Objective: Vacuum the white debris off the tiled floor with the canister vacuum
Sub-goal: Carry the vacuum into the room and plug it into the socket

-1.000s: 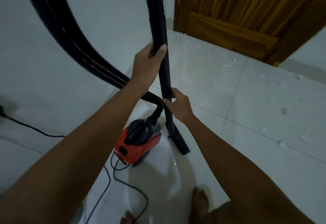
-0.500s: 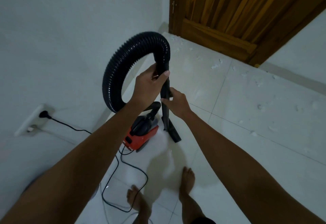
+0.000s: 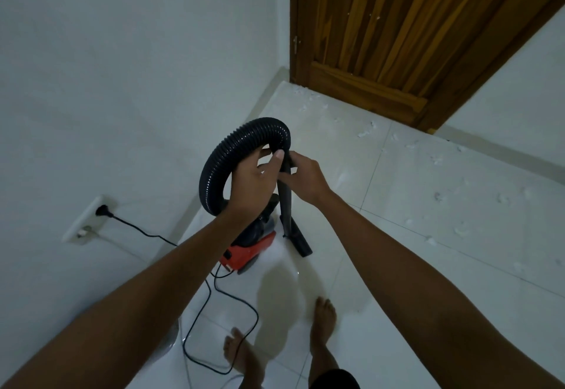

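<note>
The red canister vacuum [image 3: 249, 252] stands on the tiled floor [image 3: 428, 266] near the wall, partly hidden behind the left forearm; its black ribbed hose [image 3: 226, 159] arches up to the rigid wand [image 3: 286, 199], whose floor nozzle [image 3: 301, 240] rests on a tile just beside the canister; the left hand [image 3: 252, 182] and the right hand [image 3: 305, 179] both hold the top of the wand, fingers curled round it; white debris [image 3: 367, 131] lies scattered toward the wooden door [image 3: 397, 27]; the power cord [image 3: 220, 306] runs to a wall socket [image 3: 88, 220].

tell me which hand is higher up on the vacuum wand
The left hand, its thumb at the hose joint; the right hand grips the wand just below.
</note>
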